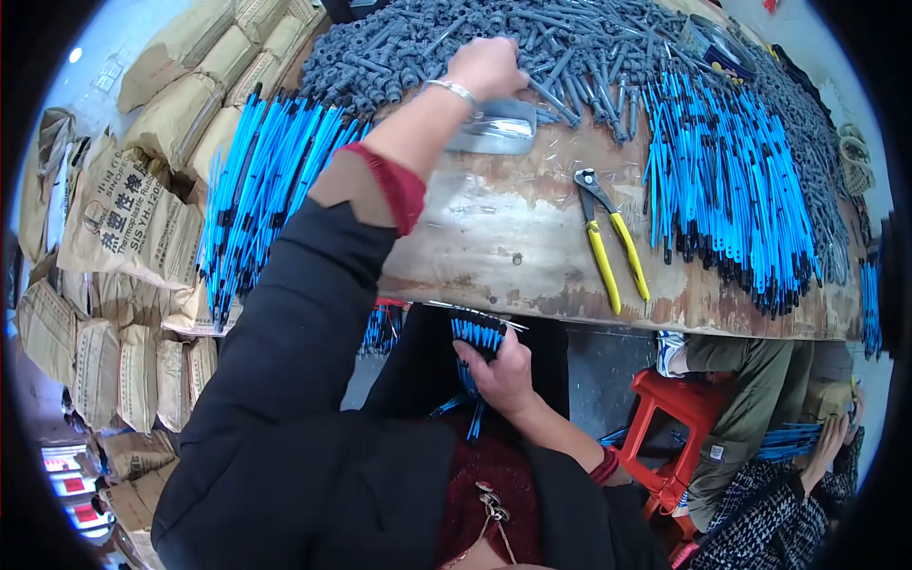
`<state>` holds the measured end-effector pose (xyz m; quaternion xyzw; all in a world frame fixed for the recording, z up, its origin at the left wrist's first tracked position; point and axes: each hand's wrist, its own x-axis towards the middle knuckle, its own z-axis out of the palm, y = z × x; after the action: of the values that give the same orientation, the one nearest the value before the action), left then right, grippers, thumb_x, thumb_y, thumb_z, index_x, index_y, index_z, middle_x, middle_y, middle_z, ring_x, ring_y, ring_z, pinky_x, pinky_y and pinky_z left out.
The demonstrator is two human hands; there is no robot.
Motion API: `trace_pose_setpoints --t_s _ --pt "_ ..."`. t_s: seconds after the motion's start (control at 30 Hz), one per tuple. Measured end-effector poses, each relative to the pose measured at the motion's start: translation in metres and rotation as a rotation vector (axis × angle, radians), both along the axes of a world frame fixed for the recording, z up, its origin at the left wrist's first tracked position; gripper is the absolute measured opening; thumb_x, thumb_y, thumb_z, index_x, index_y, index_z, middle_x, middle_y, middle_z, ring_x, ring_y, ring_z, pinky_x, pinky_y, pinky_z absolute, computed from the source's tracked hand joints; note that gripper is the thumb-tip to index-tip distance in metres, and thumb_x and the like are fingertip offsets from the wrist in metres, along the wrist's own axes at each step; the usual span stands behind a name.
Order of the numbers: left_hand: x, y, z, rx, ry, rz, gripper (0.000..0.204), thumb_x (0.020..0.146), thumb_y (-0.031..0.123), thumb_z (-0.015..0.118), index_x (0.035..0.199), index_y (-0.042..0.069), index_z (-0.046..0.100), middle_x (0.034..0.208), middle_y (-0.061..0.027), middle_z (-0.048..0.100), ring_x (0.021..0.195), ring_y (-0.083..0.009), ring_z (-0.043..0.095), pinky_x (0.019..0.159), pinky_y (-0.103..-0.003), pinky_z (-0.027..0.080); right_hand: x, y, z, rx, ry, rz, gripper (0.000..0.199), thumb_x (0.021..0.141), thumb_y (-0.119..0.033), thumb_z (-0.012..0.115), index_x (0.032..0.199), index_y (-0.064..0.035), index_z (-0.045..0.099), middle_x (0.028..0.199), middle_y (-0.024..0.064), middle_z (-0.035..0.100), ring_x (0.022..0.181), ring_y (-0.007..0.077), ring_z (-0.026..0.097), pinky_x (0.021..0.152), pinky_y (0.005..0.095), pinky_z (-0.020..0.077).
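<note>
My left hand (486, 68) reaches across the table to the near edge of a heap of grey plastic plugs (380, 57). Its fingers curl downward above a clear plastic tray (502, 129); the tips are hidden, and I cannot make out what they hold. Close to my body, below the table edge, my right hand (505, 372) is wrapped round a bundle of thin blue strips with black ends (478, 332). Thin light-coloured wires or pins lie across the top of that bundle. Yellow-handled pincers (610, 237) rest on the wooden table (475, 242), handles spread.
Piles of blue strips lie left (275, 180) and right (727, 180) on the table. A round tin (714, 47) stands at the back right. Stacked paper sacks (133, 223) line the left. At lower right are a red stool (670, 418) and another person's hands (828, 442) with blue strips.
</note>
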<state>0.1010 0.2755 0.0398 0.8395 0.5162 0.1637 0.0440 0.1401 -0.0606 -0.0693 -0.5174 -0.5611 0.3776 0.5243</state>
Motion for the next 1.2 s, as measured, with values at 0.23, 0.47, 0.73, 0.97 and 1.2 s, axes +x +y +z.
trace_pose_setpoints --t_s 0.23,0.47,0.73,0.97,1.2 --pt "-0.100 -0.152 0.016 -0.221 -0.652 -0.275 0.033 0.069 0.012 0.071 0.098 0.004 0.060 0.097 -0.0111 0.060 0.070 -0.0162 0.058 0.066 -0.027 0.049 -0.009 -0.021 0.002 -0.006 -0.047 -0.014 0.025 0.075 -0.010 0.071 0.091 0.0015 0.054 0.071 0.0098 0.065 0.064 0.0157 0.065 0.059 0.0283 0.0500" --pt "-0.154 -0.255 -0.035 0.006 -0.467 -0.522 0.042 0.067 -0.003 0.069 0.106 0.006 0.057 0.105 -0.0073 0.057 0.071 -0.0135 0.056 0.064 -0.025 0.048 -0.022 -0.032 0.008 -0.049 -0.075 -0.060 0.024 0.076 -0.011 0.071 0.093 -0.0007 0.057 0.078 0.0084 0.066 0.070 0.0117 0.062 0.067 0.0275 0.0487" --pt "-0.145 -0.278 -0.035 0.033 -0.466 -0.495 0.045 0.062 -0.002 0.068 0.105 0.006 0.057 0.106 -0.0103 0.057 0.081 -0.0212 0.060 0.067 -0.030 0.052 -0.026 -0.038 0.008 -0.066 -0.133 -0.103 0.026 0.076 -0.014 0.071 0.094 -0.0009 0.057 0.079 0.0065 0.065 0.070 0.0114 0.060 0.068 0.0279 0.0480" --pt "-0.142 -0.276 -0.041 0.161 -0.401 -0.523 0.046 0.060 -0.003 0.066 0.104 0.007 0.058 0.106 -0.0116 0.056 0.086 -0.0296 0.060 0.069 -0.034 0.052 -0.025 -0.036 0.009 -0.081 -0.090 -0.097 0.028 0.077 -0.015 0.071 0.096 -0.0011 0.056 0.081 0.0070 0.066 0.072 0.0113 0.060 0.069 0.0276 0.0478" --pt "-0.140 -0.274 -0.040 0.186 -0.375 -0.522 0.045 0.063 -0.001 0.066 0.106 0.007 0.057 0.103 -0.0107 0.055 0.083 -0.0275 0.060 0.069 -0.034 0.052 -0.025 -0.033 0.008 -0.075 -0.101 -0.108 0.027 0.077 -0.015 0.070 0.096 -0.0008 0.056 0.081 0.0072 0.066 0.072 0.0105 0.060 0.069 0.0271 0.0477"
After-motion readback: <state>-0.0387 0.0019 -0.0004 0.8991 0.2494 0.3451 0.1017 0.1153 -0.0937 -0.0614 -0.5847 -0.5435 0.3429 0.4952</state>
